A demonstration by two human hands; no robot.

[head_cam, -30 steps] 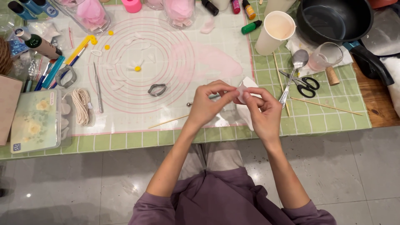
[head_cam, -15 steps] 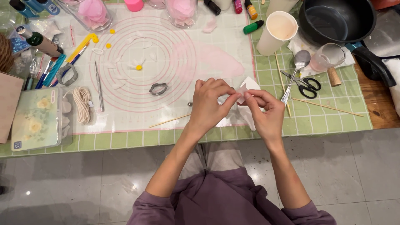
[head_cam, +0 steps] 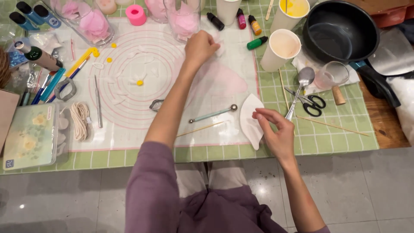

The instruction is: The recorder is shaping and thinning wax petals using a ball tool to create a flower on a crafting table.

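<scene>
item: left hand (head_cam: 200, 45), upper centre of the frame, arm stretched across the pale silicone mat (head_cam: 129, 129); grip closed, fingertips pinched together on a small whitish piece (head_cam: 219, 48) lying on the mat just below a clear glass of pink petals (head_cam: 183, 19). whether the piece is lifted cannot be told.

item: right hand (head_cam: 276, 131), lower right of centre, over the near edge of the desk (head_cam: 336, 138); grip loosely apart, fingers curled, thumb and forefinger tips touching the right edge of a white petal-shaped sheet (head_cam: 250, 121) that lies partly on the mat, partly on the green checked cover.

item: ball-ended modelling tool (head_cam: 213, 114), centre, lying flat on the mat, just left of the white sheet; a thin wooden skewer (head_cam: 200, 128) just below it.

item: metal cutter (head_cam: 156, 105), centre left, beside the left forearm.

item: scissors (head_cam: 312, 102) and metal spoon (head_cam: 302, 84), right of centre, near the right hand.

item: paper cup (head_cam: 280, 49), upper right, beside a black pot (head_cam: 340, 30).

item: pink mould (head_cam: 136, 14), top, left of centre.

item: coil of cord (head_cam: 79, 121) and flowered case (head_cam: 30, 136), lower left.
</scene>
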